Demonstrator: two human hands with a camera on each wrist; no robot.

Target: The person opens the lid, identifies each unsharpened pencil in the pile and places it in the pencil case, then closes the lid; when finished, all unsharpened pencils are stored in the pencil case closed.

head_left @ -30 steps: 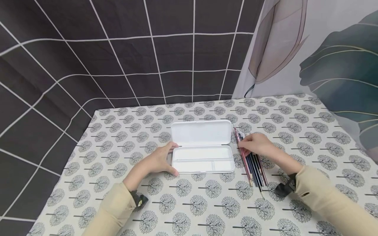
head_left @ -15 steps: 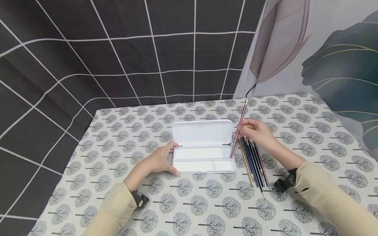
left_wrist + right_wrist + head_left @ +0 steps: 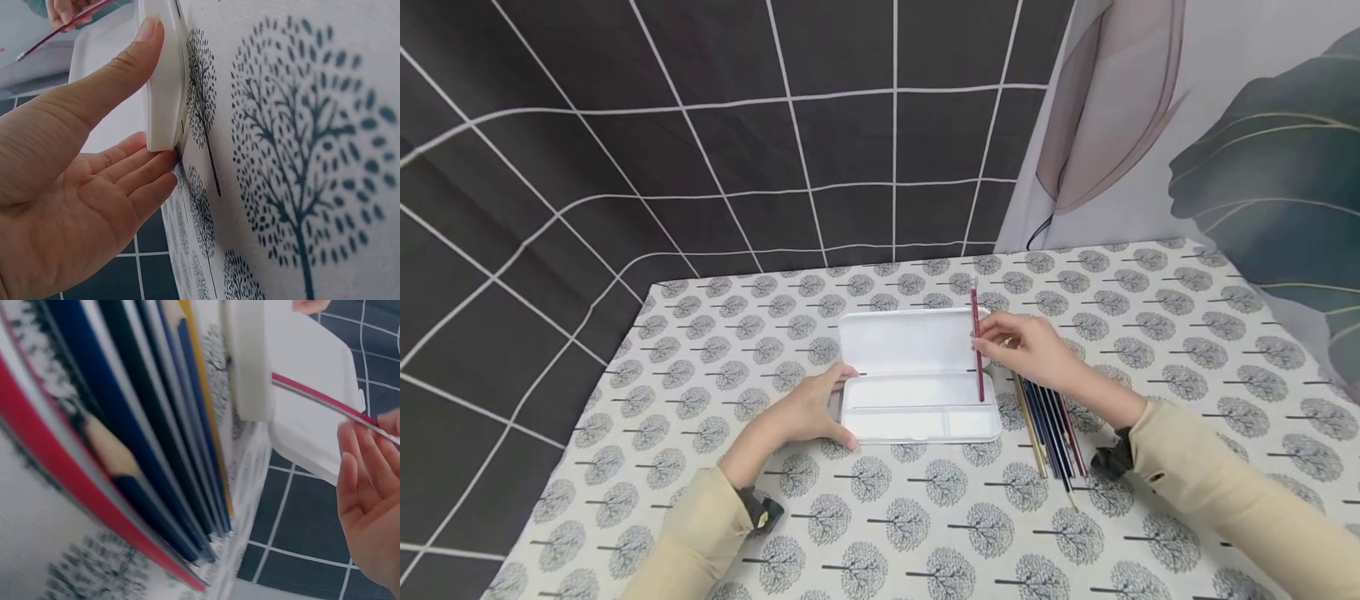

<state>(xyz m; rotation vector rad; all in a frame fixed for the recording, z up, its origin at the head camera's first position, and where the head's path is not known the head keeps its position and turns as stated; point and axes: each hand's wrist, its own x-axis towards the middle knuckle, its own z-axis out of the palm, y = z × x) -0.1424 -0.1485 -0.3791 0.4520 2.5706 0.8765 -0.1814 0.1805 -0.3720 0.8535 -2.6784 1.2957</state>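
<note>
A white pencil case (image 3: 898, 342) lies on the table with its lid raised at the back. My left hand (image 3: 808, 408) holds the case's left end, thumb along the front edge and fingers at the hinge side. In the left wrist view the thumb presses the case wall (image 3: 167, 94). My right hand (image 3: 1030, 348) pinches a red pencil (image 3: 979, 367) between thumb and fingers, over the right end of the case. Its lower tip overlaps the long rear compartment in the head view. To the right of the case several dark pencils (image 3: 1051, 429) lie side by side.
A gold-coloured pencil (image 3: 1030, 429) lies on the near side of the bunch, a dark red one (image 3: 1072, 442) on its right. The tablecloth (image 3: 865, 517) has a tree print. A dark gridded curtain (image 3: 842, 142) hangs behind the table.
My right hand has picked the red pencil out of the bunch, lifted it and brought it left over the case, turning it nearly upright in view. The left hand stays on the case.
</note>
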